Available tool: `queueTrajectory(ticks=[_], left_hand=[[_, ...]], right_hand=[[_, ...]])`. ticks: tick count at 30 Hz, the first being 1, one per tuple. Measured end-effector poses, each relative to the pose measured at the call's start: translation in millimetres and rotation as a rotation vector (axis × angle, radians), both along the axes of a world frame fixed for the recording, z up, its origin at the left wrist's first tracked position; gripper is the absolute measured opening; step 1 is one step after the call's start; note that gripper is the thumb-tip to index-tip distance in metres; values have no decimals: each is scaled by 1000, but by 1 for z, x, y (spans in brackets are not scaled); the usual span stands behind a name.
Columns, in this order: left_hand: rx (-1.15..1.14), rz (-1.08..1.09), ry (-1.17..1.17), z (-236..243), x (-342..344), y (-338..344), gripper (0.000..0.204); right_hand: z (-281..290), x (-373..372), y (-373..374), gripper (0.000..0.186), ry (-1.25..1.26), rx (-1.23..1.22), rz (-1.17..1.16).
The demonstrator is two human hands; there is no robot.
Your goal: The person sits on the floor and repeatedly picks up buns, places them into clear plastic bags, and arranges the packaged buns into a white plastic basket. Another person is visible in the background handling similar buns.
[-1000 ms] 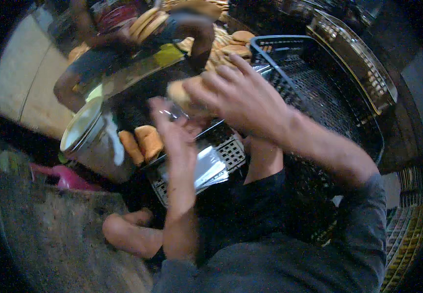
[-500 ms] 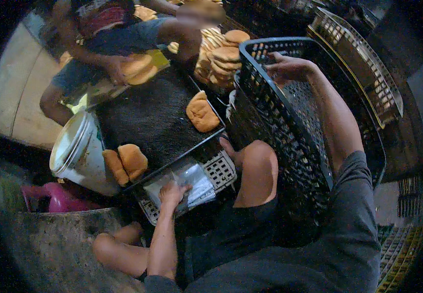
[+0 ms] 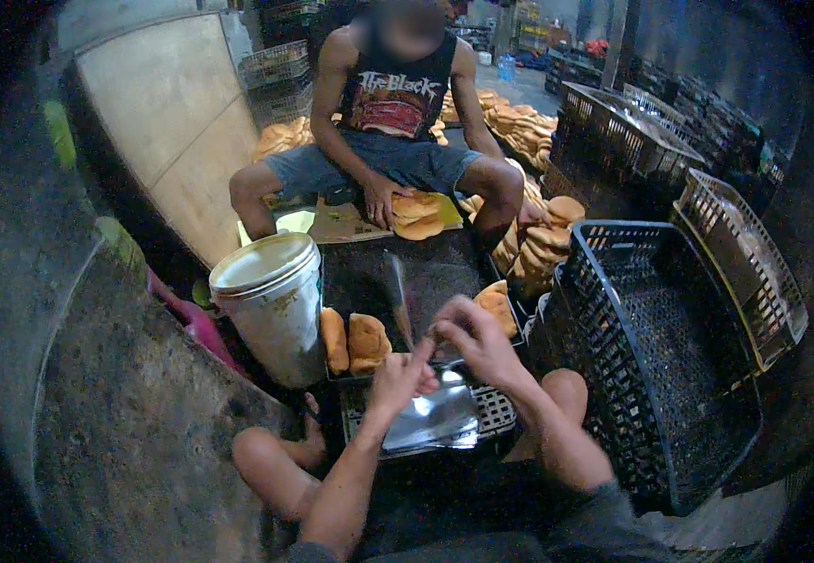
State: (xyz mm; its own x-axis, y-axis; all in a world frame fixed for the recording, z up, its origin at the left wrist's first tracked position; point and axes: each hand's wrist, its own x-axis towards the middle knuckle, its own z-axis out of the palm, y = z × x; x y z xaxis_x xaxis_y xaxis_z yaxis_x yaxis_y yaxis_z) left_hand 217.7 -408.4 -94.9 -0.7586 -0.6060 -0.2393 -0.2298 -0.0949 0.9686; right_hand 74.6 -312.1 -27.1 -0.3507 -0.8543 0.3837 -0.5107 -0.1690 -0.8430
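Note:
My left hand [image 3: 401, 383] is closed on a thin clear plastic bag [image 3: 399, 286], which stands up blurred above the fingers. Close beside it, the curled fingers of my right hand [image 3: 475, 340] pinch at the bag's edge. Below both hands, a stack of clear plastic bags [image 3: 433, 419] lies on an upturned pale slotted basket [image 3: 497, 410]. Just beyond is a dark tray [image 3: 355, 272]. Two bread pieces [image 3: 368, 343] lie at its near left corner, and another bread piece [image 3: 498, 306] is at its right side, partly behind my right hand.
A black slatted crate [image 3: 628, 347] stands on my right, a dirty white bucket [image 3: 271, 305] on the left. Across the tray sits a co-worker [image 3: 398, 103], one hand on flat breads [image 3: 416, 218]. Piled breads [image 3: 529, 249] and more crates [image 3: 740, 258] lie beyond.
My right hand has come from the black crate to beside my left hand. A plastic bag is now raised from the stack between them. The view has tilted up.

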Motion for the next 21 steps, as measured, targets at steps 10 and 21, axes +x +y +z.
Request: queueTrajectory(ticks=[10, 21], left_hand=[[17, 529, 450, 30, -1, -50, 30], [248, 832, 699, 33, 18, -163, 54]], right_hand=[[-17, 23, 46, 27, -561, -25, -319], [-195, 38, -113, 66, 716, 476, -178]])
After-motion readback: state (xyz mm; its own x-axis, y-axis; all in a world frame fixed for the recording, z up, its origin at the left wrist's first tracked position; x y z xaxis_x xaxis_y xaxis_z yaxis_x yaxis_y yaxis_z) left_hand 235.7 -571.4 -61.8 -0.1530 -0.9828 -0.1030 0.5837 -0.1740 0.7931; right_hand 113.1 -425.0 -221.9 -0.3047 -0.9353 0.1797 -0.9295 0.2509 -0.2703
